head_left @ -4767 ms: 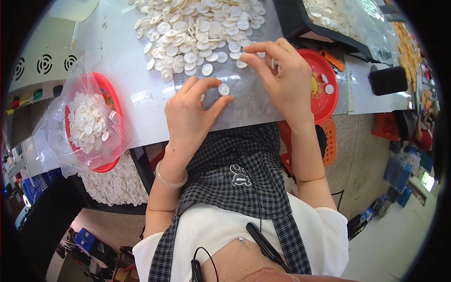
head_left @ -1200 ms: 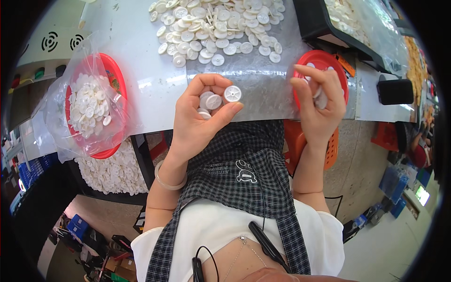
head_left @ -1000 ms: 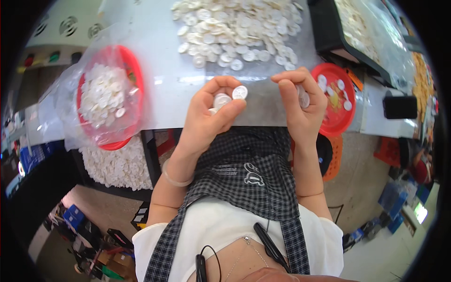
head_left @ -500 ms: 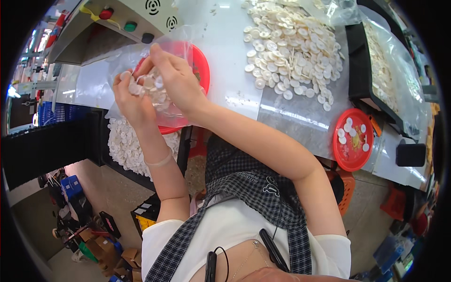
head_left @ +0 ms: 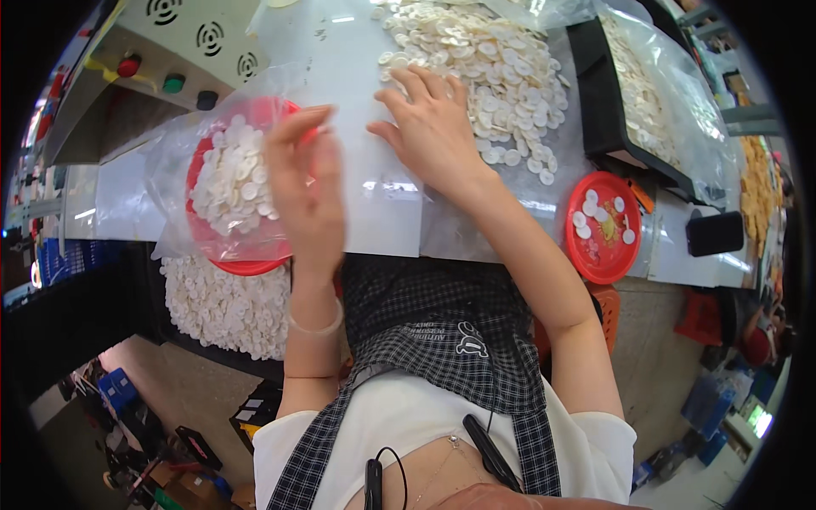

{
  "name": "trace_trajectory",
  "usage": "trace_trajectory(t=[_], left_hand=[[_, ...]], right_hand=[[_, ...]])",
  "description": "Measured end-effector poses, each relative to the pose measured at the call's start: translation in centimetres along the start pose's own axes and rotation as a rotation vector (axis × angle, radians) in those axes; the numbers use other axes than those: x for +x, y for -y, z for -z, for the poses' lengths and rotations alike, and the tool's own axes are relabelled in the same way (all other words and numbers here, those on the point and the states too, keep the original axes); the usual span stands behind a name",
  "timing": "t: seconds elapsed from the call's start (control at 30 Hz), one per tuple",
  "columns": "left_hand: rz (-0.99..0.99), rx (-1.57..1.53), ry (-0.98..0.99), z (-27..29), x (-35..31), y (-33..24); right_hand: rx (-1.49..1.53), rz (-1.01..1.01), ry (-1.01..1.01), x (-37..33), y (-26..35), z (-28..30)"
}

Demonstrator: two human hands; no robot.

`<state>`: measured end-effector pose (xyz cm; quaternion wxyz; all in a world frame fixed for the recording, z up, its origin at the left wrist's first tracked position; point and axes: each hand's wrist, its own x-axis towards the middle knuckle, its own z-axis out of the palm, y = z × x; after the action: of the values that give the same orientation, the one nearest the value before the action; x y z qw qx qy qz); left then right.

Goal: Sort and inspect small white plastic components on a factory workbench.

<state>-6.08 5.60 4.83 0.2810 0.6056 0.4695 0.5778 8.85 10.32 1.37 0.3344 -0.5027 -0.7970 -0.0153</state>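
My right hand (head_left: 432,127) has its fingers spread over the left edge of a pile of whitish, round button-like discs (head_left: 518,93) on the table. My left hand (head_left: 308,183), slightly blurred, is raised beside a clear plastic bag (head_left: 174,183). Its fingers are apart, and I see nothing in them. A heap of the discs (head_left: 234,183) lies in the bag, which rests on a red basin (head_left: 242,267).
Below the table's left edge, a black container holds more white discs (head_left: 225,310). A red plate (head_left: 602,268) with several discs, a black box (head_left: 599,93) lined with plastic, and a dark phone (head_left: 715,234) are at right. A beige machine (head_left: 191,64) stands far left.
Both hands have left the bag of discs. My right hand has moved right to the pile, and my left hand has drawn back to the right of the bag. The whole view has shifted.
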Motion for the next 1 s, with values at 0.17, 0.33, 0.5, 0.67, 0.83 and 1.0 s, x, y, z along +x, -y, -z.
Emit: trace_trajectory(t=[0.17, 0.33, 0.5, 0.67, 0.83, 1.0], left_hand=[[-0.031, 0.175, 0.314, -4.5, -2.0, 1.6], [-0.012, 0.191, 0.402, -5.3, -3.9, 1.6], [-0.066, 0.213, 0.379, -4.9, -5.1, 1.5], [-0.146, 0.334, 0.321, -5.1, -5.4, 0.6], [-0.051, 0.282, 0.378, -5.3, -6.3, 0.7], [-0.111, 0.357, 0.377, -6.6, -6.3, 0.7]], right_hand=[[-0.038, -0.078, 0.217, -5.0, -0.5, 2.5], [0.103, -0.144, 0.198, -7.6, -0.6, 6.5], [-0.055, -0.387, 0.082, -10.4, -2.9, 8.2], [0.168, -0.317, 0.064, -10.9, -3.0, 8.8], [0.091, -0.352, 0.047, -11.8, -2.5, 10.2], [0.072, -0.331, 0.034, -12.3, -1.7, 9.5]])
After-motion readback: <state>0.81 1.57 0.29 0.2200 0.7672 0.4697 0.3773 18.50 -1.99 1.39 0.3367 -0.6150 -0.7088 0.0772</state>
